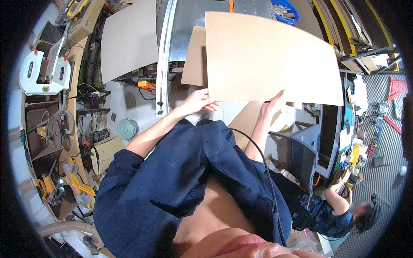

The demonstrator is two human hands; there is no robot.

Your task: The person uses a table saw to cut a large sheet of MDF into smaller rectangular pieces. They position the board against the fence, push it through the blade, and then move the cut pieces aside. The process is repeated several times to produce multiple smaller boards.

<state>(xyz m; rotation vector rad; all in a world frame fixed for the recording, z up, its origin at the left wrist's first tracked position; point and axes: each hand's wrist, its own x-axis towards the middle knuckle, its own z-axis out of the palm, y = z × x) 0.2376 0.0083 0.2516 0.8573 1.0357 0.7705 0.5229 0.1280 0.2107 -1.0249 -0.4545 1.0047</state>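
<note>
A large pale tan board (266,60), thin and flat like a sheet of MDF, spans the space in front of me. My left hand (201,102) is closed at its near left corner, with fingers curled by the edge. Further right along the same near edge, my right hand (275,102) grips the board, its thumb side on top and the other fingers mostly hidden beneath. Partly covered by this board, a smaller brown board (194,60) lies on the left, over the edge of a grey metal machine table (183,26).
A long metal rail (163,56) runs beside the machine table, with a grey-white sheet (131,41) left of it. A blue bin (286,10) of offcuts stands far right. Sheet stock (340,26) fills a rack. Another person (331,210) works at the lower right.
</note>
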